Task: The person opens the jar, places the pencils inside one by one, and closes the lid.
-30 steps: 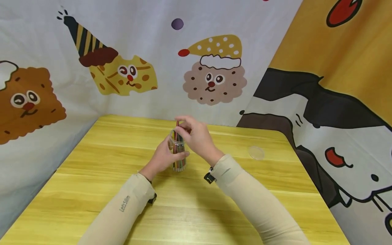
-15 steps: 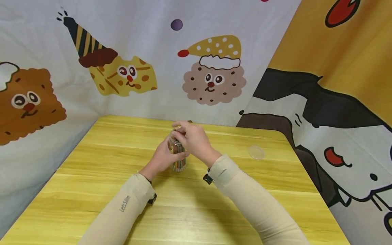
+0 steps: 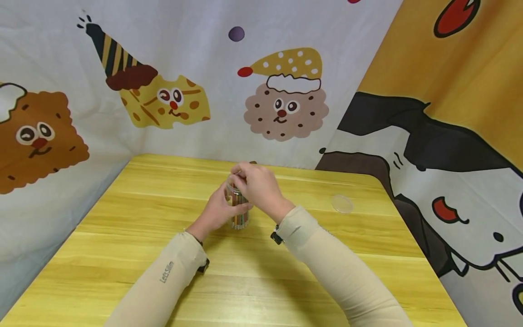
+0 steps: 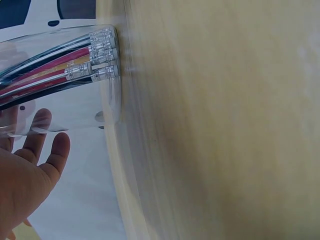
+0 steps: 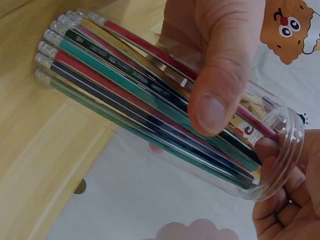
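A clear jar (image 3: 240, 217) stands on the table, filled with several pencils (image 5: 135, 95) in green, red, black and yellow, their eraser ends down. My left hand (image 3: 220, 209) grips the jar around its side, the thumb across the near face. At the jar's mouth is my right hand (image 3: 259, 186), its fingers curled over the rim and a fingertip inside. In the right wrist view those fingers (image 5: 282, 215) meet the upper end of a red pencil (image 5: 150, 50); the exact pinch is partly hidden. The left wrist view shows the eraser ends (image 4: 105, 55) against the jar's bottom.
A round clear lid (image 3: 342, 204) lies flat on the yellow wooden table (image 3: 245, 281), to the right of the hands. Behind the table hangs a cloth (image 3: 220, 136) printed with cartoon figures.
My right hand has moved down to the jar's mouth, and the red pencil that stuck up above the rim has sunk into the jar. The left hand keeps its grip.
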{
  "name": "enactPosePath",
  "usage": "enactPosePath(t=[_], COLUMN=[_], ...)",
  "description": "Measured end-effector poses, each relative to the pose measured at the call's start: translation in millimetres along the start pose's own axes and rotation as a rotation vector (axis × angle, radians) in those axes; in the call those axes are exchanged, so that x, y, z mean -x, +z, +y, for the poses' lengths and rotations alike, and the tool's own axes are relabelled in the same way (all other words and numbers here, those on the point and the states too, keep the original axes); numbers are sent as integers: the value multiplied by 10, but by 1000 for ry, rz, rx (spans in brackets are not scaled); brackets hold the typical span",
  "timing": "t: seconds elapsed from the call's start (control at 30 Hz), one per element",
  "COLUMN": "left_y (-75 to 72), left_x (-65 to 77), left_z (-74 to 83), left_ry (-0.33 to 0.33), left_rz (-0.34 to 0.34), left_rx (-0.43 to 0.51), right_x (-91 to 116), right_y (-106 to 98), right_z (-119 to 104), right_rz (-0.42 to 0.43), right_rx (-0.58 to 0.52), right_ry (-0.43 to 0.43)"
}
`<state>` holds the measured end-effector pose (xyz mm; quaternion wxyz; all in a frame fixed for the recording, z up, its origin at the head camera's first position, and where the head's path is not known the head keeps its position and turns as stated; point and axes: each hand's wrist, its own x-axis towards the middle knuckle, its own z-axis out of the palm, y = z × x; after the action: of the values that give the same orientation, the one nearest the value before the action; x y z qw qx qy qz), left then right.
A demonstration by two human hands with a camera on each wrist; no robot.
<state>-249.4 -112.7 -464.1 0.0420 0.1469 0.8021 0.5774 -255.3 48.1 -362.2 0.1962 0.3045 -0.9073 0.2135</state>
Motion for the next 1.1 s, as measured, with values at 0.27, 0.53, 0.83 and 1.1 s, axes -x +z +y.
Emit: enactPosePath(t=[0.27, 0.53, 0.83, 1.1], left_y=[2, 8, 15, 19], left_x=[-13, -16, -11, -4], left_z=[-12, -12, -5, 2], left_ry=[-7, -13, -6, -3], left_rz=[-6, 3, -5, -3], left_rx=[5, -2, 23, 25], right_x=[-19, -26, -14, -4], right_y=[-37, -25, -20, -5], right_z=[3, 8, 13, 16], right_rz=[-34, -87, -88, -87], right_rx=[118, 130, 118, 113], right_ry=[10, 44, 45, 50])
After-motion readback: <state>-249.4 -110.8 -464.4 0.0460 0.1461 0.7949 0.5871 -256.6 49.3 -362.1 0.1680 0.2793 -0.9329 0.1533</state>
